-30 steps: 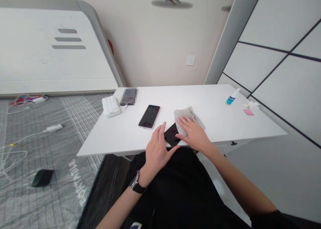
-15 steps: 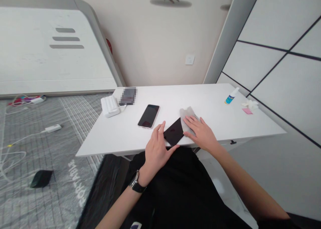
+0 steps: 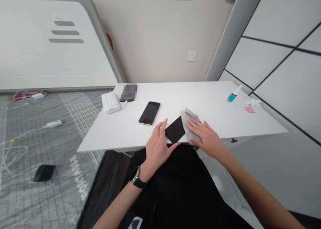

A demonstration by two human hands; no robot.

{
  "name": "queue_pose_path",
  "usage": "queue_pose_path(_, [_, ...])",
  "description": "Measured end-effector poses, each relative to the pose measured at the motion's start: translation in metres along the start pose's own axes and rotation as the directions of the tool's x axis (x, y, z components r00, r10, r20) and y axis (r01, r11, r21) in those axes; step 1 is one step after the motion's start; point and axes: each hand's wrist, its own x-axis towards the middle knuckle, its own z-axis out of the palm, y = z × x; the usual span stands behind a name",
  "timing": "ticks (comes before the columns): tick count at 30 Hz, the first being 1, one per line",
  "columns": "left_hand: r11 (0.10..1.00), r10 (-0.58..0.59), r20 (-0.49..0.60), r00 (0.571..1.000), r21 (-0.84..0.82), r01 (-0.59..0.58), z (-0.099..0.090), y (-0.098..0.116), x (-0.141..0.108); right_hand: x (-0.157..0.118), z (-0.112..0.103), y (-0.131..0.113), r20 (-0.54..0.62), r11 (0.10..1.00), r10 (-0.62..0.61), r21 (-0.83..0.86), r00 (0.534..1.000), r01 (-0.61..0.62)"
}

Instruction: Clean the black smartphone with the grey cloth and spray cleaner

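The black phone-sized slab (image 3: 175, 129) lies at the surface's (image 3: 213, 98) near edge, long axis slanting away rightward; the open left hand (image 3: 157, 147) touches its side, the spread right hand (image 3: 203, 135) presses a grey cloth (image 3: 191, 123) against its other side.

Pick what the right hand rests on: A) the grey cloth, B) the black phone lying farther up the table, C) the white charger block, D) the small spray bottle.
A: the right hand lies with its fingers spread over the grey cloth, next to the dark rectangular slab.

The left hand (image 3: 157, 150) and right hand (image 3: 205, 137) lie backs up, fingers slightly spread.
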Motion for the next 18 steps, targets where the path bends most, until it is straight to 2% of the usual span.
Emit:
queue_pose_path(3, [1.0,0.004,-0.004,1.0,0.007,-0.003,0.0,-0.001,0.0,0.031,0.003,0.011,-0.059,0.992,0.098,-0.079,0.993,-0.102])
queue_pose_path(5, [1.0,-0.001,0.006,1.0,0.009,0.001,0.0,-0.002,0.0,0.049,0.01,-0.004,-0.064,0.993,0.085,-0.081,0.994,-0.09])
queue_pose_path(7, [1.0,-0.005,0.019,1.0,0.009,0.005,0.0,-0.002,-0.001,0.056,0.019,-0.03,-0.034,0.999,0.001,-0.036,0.999,-0.002])
queue_pose_path(10, [1.0,0.004,0.023,1.0,0.023,-0.004,0.0,-0.002,-0.002,0.04,0.025,-0.068,0.013,0.982,-0.172,0.077,0.985,0.17])
queue_pose_path(12, [0.999,0.006,0.015,1.0,0.036,-0.007,0.0,-0.002,-0.003,0.02,0.023,-0.076,0.036,0.964,-0.236,0.138,0.971,0.229])
queue_pose_path(15, [0.999,0.002,0.023,1.0,0.035,-0.003,0.0,-0.001,-0.003,-0.005,0.012,-0.06,0.079,0.963,-0.231,0.164,0.97,0.216])
queue_pose_path(18, [1.0,0.008,0.014,1.0,0.029,-0.008,0.0,0.0,-0.002,-0.005,0.002,-0.025,0.061,0.99,-0.121,0.081,0.991,0.116])
